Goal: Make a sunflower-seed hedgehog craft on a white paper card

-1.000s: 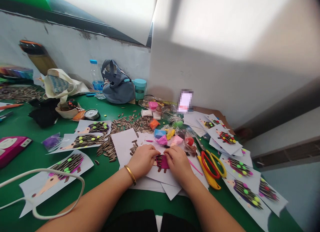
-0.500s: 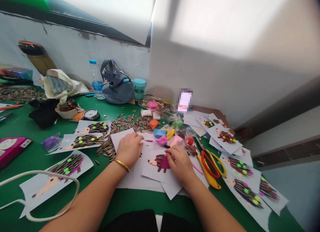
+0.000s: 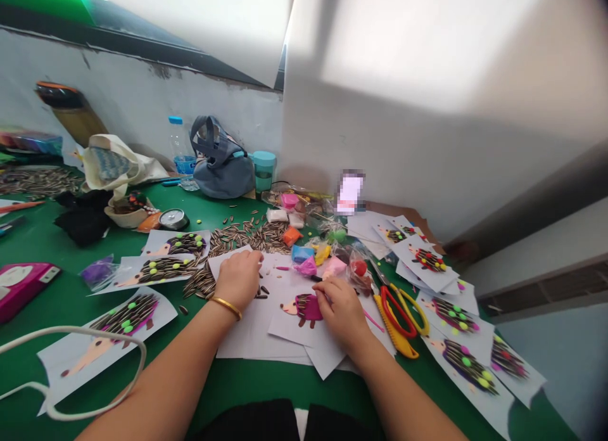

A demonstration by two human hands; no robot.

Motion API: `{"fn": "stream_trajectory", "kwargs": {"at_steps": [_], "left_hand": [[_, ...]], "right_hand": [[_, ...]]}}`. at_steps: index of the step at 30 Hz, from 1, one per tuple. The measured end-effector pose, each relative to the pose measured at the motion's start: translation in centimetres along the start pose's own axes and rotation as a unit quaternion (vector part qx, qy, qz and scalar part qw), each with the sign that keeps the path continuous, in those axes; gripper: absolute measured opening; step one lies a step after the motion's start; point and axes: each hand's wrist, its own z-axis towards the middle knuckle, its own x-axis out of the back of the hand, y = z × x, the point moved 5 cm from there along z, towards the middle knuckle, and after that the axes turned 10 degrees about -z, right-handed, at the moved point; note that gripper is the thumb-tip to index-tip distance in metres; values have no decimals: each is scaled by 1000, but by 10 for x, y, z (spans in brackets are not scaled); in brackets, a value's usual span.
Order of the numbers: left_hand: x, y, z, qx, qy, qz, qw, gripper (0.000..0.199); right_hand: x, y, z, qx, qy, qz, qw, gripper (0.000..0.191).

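Observation:
A card with a clay hedgehog (image 3: 311,306) lies on a stack of white paper (image 3: 247,343). Its body is purple, its face pale, and dark striped seeds sit on the front of the body. My right hand (image 3: 342,311) rests over the card's right side, thumb and index finger drawn together at the hedgehog's back; anything in that pinch is too small to make out. Farther left, my left hand (image 3: 240,277) is curled over a white sheet, beside a few loose sunflower seeds (image 3: 261,293). Its fingertips are mostly hidden.
Behind my left hand spreads a sunflower seed pile (image 3: 256,235). Bagged coloured clay (image 3: 304,254) lies ahead. Scissors (image 3: 399,311) and a yellow cutter (image 3: 395,330) are right of my right hand. Seeded hedgehog cards (image 3: 468,365) lie both sides; a white cable (image 3: 142,365) loops at left.
My left hand has shifted slightly left, uncovering more of the loose seeds beside its fingers. My right hand stays at the hedgehog's back, its fingers still drawn together.

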Motion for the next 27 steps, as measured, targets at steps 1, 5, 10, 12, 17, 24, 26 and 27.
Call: {"fn": "stream_trajectory", "kwargs": {"at_steps": [1,5,10,12,17,24,26,27], "left_hand": [[0,5,-1,-20,19,-33,999,25],[-2,32,-14,-126,57,-270,953,21],[-12,56,-29,-119,-8,-456,882,8],[-15,62,-33,-117,-37,-481,868,7],[-17,64,-35,-103,-44,-483,868,4],[-18,63,-33,-121,-42,-443,887,9],[-17,60,-32,-124,-28,-404,906,11],[-17,59,-31,-121,-27,-385,915,12]], "right_hand": [[1,0,0,1,6,4,1000,19],[6,-3,0,9,34,27,999,19],[12,-12,-1,23,49,89,995,16],[13,-14,-2,20,49,122,991,14],[15,-15,-2,4,47,179,983,12],[16,-10,2,-22,32,168,985,8],[17,-4,3,-35,20,139,989,9],[17,-2,4,-39,10,123,992,9]]}}
